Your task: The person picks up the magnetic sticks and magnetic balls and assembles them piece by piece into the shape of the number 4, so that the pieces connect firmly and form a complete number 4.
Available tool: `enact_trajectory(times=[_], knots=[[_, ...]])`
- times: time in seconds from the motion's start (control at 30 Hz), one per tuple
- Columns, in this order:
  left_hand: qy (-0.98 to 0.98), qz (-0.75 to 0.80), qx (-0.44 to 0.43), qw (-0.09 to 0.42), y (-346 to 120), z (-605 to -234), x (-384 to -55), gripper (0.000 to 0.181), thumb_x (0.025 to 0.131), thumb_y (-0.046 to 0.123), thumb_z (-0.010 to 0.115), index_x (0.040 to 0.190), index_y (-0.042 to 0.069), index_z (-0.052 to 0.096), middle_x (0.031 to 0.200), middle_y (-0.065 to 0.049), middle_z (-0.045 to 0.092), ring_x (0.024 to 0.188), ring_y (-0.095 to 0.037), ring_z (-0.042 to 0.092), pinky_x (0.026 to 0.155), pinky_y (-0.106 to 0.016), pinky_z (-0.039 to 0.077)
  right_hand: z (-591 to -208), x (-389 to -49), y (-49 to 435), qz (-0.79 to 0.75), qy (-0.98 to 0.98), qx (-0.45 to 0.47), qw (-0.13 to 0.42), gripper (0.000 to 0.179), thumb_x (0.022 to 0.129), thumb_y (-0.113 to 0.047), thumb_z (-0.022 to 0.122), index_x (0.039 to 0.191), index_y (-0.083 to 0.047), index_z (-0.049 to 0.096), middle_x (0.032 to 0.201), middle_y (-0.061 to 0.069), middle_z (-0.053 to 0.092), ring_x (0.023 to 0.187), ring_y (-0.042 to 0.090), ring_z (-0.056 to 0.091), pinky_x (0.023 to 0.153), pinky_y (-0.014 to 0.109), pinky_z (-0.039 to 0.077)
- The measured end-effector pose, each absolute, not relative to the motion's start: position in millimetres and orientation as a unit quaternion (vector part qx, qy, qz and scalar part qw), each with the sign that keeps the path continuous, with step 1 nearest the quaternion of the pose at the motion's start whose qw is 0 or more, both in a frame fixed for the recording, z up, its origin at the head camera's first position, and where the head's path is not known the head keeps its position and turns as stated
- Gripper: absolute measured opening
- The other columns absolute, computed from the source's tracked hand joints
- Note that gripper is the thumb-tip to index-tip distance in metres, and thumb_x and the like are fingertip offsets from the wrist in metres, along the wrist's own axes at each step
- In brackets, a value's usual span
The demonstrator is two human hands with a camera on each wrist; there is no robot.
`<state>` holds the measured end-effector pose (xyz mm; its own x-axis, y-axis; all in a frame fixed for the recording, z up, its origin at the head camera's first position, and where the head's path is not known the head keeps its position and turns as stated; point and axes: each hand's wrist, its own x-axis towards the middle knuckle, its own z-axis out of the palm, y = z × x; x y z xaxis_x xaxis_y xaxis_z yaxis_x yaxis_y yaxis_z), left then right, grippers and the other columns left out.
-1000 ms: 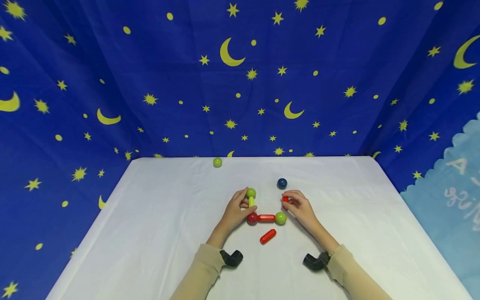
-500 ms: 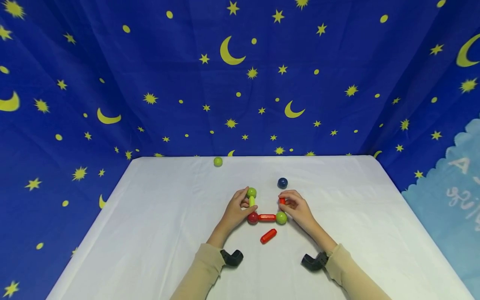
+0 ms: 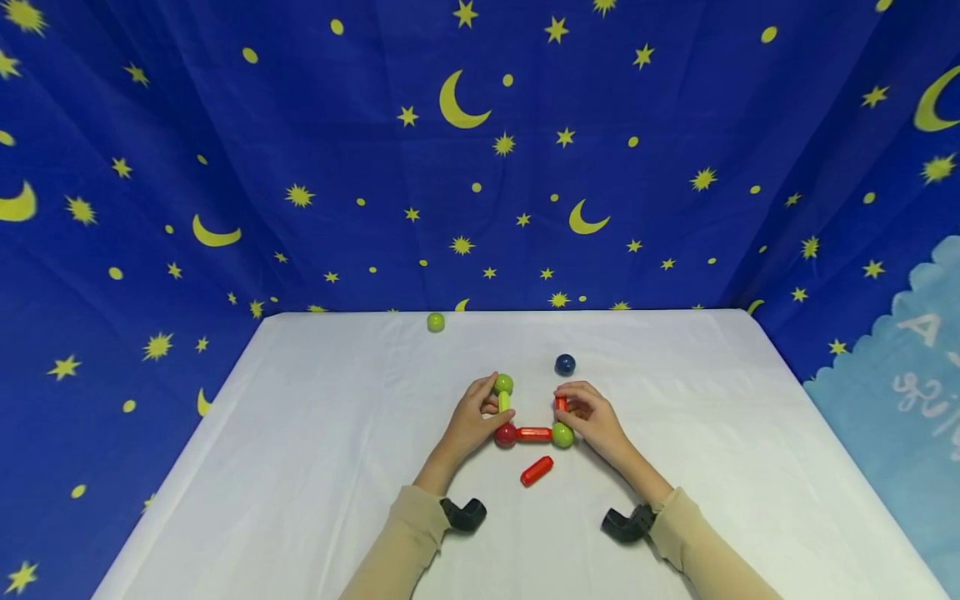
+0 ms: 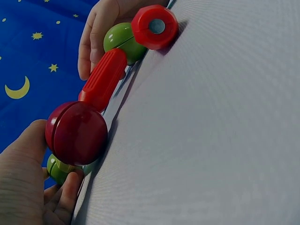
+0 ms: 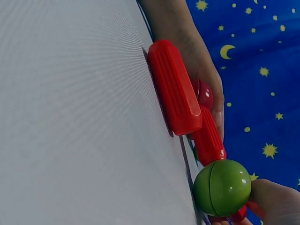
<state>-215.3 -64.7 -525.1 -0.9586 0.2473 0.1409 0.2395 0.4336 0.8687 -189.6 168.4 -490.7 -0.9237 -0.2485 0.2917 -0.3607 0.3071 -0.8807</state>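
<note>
Left hand (image 3: 471, 417), fingers bent, holds yellow stick (image 3: 504, 402) between green ball (image 3: 505, 383) and red ball (image 3: 506, 435); right hand (image 3: 596, 418) pinches red stick (image 3: 561, 403) just by other green ball (image 3: 562, 436); loose red stick (image 3: 537, 471) lies apart on white table (image 3: 322, 433)

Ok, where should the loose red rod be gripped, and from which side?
Probably pinch the loose red rod across its middle, from above on the near side: it lies flat and slanted, long ridged sides exposed, with the joined red rod beyond it.
</note>
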Motion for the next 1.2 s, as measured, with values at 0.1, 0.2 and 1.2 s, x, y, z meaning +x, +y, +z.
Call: enact_trajectory(times=[0.1, 0.2, 1.2], knots=[[0.846, 0.514, 0.142, 0.004, -65, -525, -215, 0.073, 0.085, 0.022, 0.072, 0.145, 0.002, 0.036, 0.139, -0.015, 0.046, 0.091, -0.013, 0.059, 0.084, -0.021, 0.053, -490, -190, 168, 0.554, -0.808, 0.191, 0.058, 0.030, 0.083, 0.006, 0.066, 0.112, 0.013, 0.061, 0.111, 0.026, 0.059, 0.092, 0.032, 0.060, 0.076, 0.015, 0.052], [0.846, 0.513, 0.144, 0.000, -65, -525, -216, 0.072, 0.085, 0.023, 0.071, 0.145, 0.002, 0.037, 0.138, -0.014, 0.047, 0.090, -0.013, 0.060, 0.084, -0.022, 0.053, -490, -192, 168, 0.557, -0.807, 0.186, 0.065, 0.030, 0.083, 0.005, 0.066, 0.112, 0.013, 0.061, 0.109, 0.027, 0.060, 0.091, 0.029, 0.061, 0.074, 0.014, 0.051], [0.852, 0.506, 0.135, 0.005, -64, -525, -214, 0.073, 0.086, 0.026, 0.071, 0.146, 0.004, 0.036, 0.140, -0.013, 0.046, 0.091, -0.013, 0.059, 0.084, -0.023, 0.052, -486, -203, 170, 0.558, -0.813, 0.069, 0.155, 0.023, 0.086, 0.006, 0.061, 0.107, 0.014, 0.062, 0.103, 0.031, 0.059, 0.078, 0.008, 0.057, 0.068, 0.008, 0.044]])
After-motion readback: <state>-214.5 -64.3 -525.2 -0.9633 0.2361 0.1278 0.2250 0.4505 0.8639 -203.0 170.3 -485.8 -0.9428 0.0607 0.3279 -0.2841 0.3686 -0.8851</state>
